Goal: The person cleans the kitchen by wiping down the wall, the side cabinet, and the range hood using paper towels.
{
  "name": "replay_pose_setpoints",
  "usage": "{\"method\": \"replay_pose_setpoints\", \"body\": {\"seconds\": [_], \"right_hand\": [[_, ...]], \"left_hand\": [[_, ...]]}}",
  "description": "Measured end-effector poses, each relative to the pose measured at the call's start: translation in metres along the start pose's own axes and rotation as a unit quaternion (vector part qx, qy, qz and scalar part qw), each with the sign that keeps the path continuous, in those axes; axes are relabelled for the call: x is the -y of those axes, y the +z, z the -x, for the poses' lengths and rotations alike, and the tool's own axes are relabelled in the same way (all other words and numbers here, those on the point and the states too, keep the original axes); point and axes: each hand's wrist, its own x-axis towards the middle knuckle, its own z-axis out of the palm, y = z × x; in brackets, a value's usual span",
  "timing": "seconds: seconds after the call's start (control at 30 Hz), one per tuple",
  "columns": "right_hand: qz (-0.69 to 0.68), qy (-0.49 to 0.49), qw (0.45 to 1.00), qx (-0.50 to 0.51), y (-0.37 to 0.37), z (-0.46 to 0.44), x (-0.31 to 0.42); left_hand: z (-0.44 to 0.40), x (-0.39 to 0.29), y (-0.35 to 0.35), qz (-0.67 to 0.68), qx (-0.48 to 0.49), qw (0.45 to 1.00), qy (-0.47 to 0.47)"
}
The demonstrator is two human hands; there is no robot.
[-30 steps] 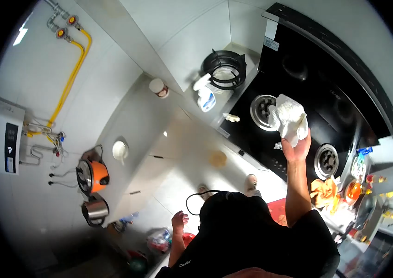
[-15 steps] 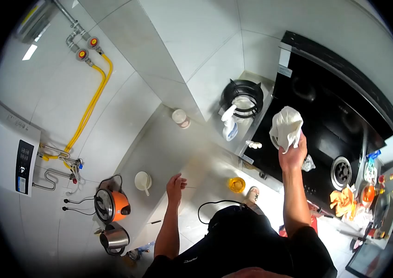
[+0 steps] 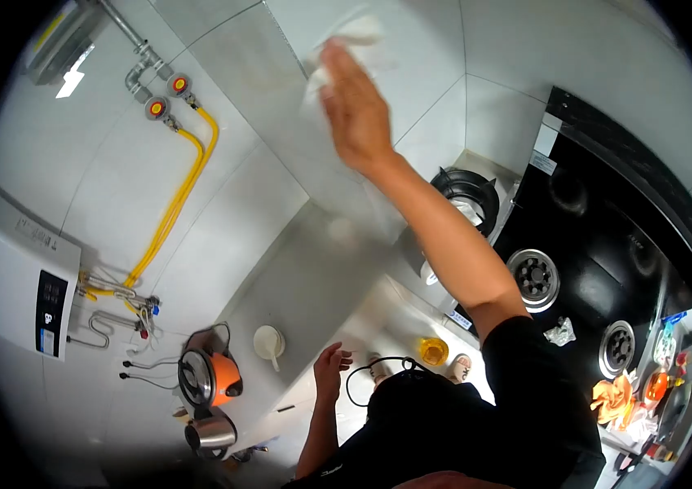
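My right hand is raised in front of the tiled wall and presses a thin white cloth there; fingers and cloth are slightly blurred. Whether the cloth is fabric or paper, I cannot tell. My left hand hangs low beside the grey counter, its fingers loosely apart with nothing in them. Under my right forearm a white spray bottle is mostly hidden. Beyond it, a black burner grate rests on the ledge.
The black gas stove stands at right, with crumpled wrap on it. A white bowl with a spoon, an orange rice cooker and a steel kettle sit on the left counter. Yellow gas hoses run down the wall.
My right hand has swung from over the stove up and left to the wall, carrying the white cloth. The stove burner it covered now shows. The view has shifted slightly.
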Motion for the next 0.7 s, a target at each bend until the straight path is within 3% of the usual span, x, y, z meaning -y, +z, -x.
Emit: {"method": "replay_pose_setpoints", "body": {"seconds": [0.1, 0.3, 0.4, 0.5, 0.57, 0.7], "right_hand": [[0.061, -0.023, 0.998, 0.010, 0.044, 0.043, -0.028], [0.088, 0.053, 0.994, 0.023, 0.038, 0.116, -0.037], [0.091, 0.092, 0.990, 0.050, 0.036, 0.104, -0.036], [0.049, 0.093, 0.995, -0.005, 0.039, 0.046, -0.032], [0.053, 0.032, 0.998, -0.012, 0.035, 0.035, -0.039], [0.089, 0.053, 0.994, 0.038, 0.031, 0.113, -0.050]], "left_hand": [[-0.020, 0.015, -0.035, 0.042, -0.027, 0.998, -0.037], [-0.075, 0.008, -0.073, 0.036, 0.006, 0.999, -0.041], [-0.091, -0.004, -0.067, 0.033, 0.008, 0.999, -0.030], [-0.086, -0.007, -0.060, 0.058, 0.005, 0.998, -0.016], [-0.079, -0.003, -0.059, 0.056, -0.001, 0.998, -0.028], [-0.084, -0.002, -0.040, 0.070, -0.010, 0.997, -0.031]]}}
